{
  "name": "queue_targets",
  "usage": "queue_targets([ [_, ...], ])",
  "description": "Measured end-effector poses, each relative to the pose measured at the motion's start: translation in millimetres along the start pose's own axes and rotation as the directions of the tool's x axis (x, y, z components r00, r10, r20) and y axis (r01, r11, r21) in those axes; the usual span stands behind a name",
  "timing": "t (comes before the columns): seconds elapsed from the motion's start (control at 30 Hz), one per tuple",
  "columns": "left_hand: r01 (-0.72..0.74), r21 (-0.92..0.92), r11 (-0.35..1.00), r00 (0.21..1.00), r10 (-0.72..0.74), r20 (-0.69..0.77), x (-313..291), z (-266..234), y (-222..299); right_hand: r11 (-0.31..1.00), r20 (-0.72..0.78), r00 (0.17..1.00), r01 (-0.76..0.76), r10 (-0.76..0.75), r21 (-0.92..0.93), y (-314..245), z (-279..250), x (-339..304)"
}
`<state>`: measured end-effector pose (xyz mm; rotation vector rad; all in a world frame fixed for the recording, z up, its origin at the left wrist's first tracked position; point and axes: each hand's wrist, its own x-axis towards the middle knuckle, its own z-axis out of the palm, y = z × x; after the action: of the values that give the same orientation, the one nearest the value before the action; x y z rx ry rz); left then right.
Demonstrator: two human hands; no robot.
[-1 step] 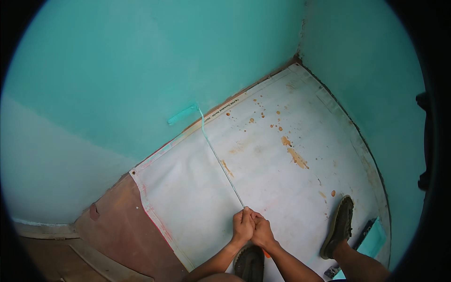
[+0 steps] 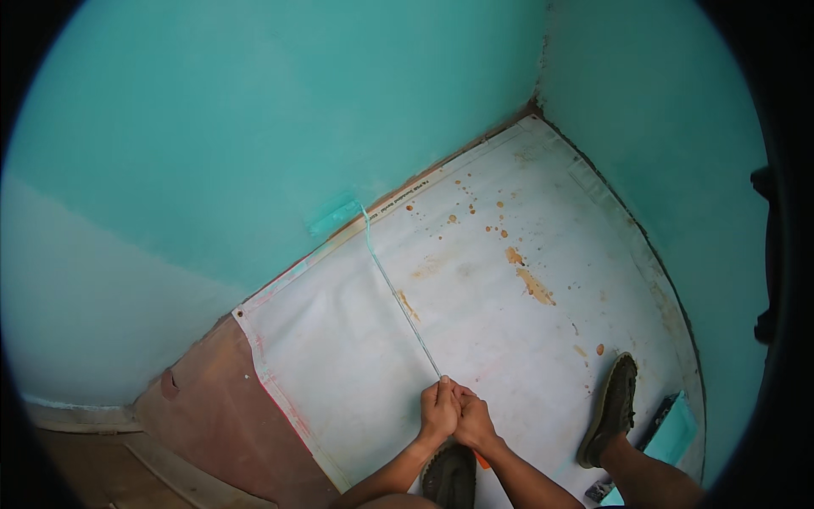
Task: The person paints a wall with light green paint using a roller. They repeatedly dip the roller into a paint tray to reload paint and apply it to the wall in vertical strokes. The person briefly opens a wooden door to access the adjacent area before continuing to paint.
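Both my hands are wrapped round the grip of a paint roller, its thin metal rod (image 2: 397, 293) reaching forward and left. My left hand (image 2: 438, 411) is closed with its thumb along the rod. Pressed against it, my right hand (image 2: 476, 422) is closed too. A bit of orange handle (image 2: 482, 460) shows below the right wrist; the rest of the grip is hidden. The turquoise roller sleeve (image 2: 334, 218) lies against the foot of the turquoise wall (image 2: 280, 110), just above the floor edge.
A stained white sheet (image 2: 331, 339) covers the floor. My feet in dark shoes (image 2: 609, 411) stand on it. At the right lies a paint tray (image 2: 674, 433) with turquoise paint. An unpainted pale wall patch (image 2: 102, 297) is at left, above brown floor (image 2: 229, 407). A second turquoise wall (image 2: 678, 153) meets the corner.
The roller sleeve has moved slightly down the wall, closer to the floor edge. Both hands keep their hold in nearly the same place.
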<state>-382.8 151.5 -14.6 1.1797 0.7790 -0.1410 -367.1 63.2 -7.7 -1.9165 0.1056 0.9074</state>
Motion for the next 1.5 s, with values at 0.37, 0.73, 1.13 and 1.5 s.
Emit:
queue_targets([
  [0.37,-0.243,-0.039,0.969,0.97,0.242,-0.021,17.7,18.5,-21.7,0.975,0.045,0.975,0.217,-0.219,0.046,16.8,-22.8,17.2],
  [0.73,-0.665,0.066,0.744,0.723,0.619,0.306,-7.9,64.4,79.3,0.766,-0.058,0.768,0.624,-0.637,-0.154,-54.9,-115.2,-18.0],
  [1.13,-0.894,0.271,0.357,0.432,0.848,0.306,-47.3,46.7,253.1,0.683,-0.053,0.69,0.697,-0.722,-0.217,-182.6,-125.5,-63.4],
  [1.5,-0.876,0.233,0.422,0.477,0.827,0.296,-137.7,107.2,311.8,0.406,-0.199,0.463,0.873,-0.863,0.27,-260.7,-161.9,-83.0],
])
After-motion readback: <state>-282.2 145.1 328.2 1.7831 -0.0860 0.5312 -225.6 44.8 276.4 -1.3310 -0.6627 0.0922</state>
